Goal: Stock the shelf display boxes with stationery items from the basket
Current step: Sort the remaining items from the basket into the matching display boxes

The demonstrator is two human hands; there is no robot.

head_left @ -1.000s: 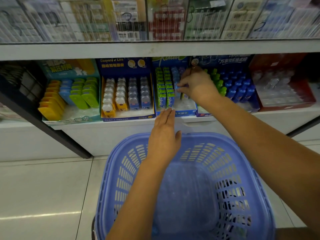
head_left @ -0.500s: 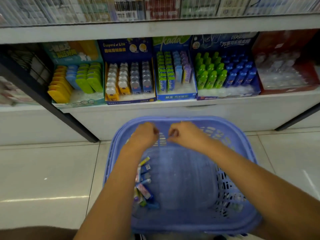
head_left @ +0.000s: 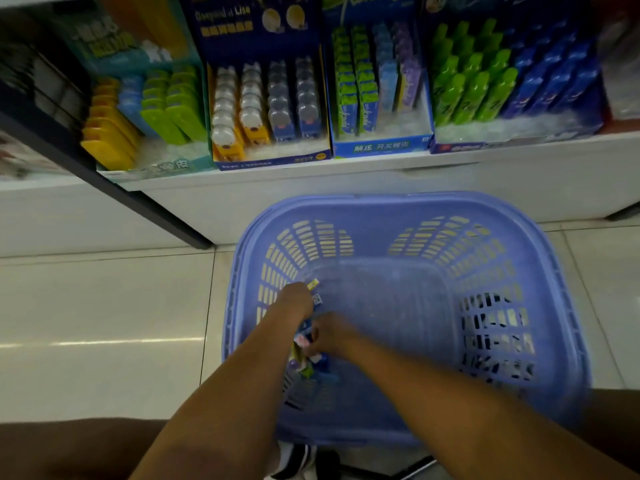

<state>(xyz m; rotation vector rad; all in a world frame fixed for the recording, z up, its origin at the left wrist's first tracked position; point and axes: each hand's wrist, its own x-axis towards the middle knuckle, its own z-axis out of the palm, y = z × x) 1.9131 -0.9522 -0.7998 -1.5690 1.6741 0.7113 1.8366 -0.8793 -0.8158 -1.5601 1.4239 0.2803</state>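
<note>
Left hand and right hand close together inside blue basket, stationery packets beneath them, too blurred to tell either grip, display boxes on the shelf beyond the hands

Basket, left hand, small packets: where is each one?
basket (head_left: pixel 398 204): head view, far rim.
left hand (head_left: pixel 296 301): head view, back of the hand.
packets (head_left: pixel 315 365): head view, loose pile inside, left side.
</note>
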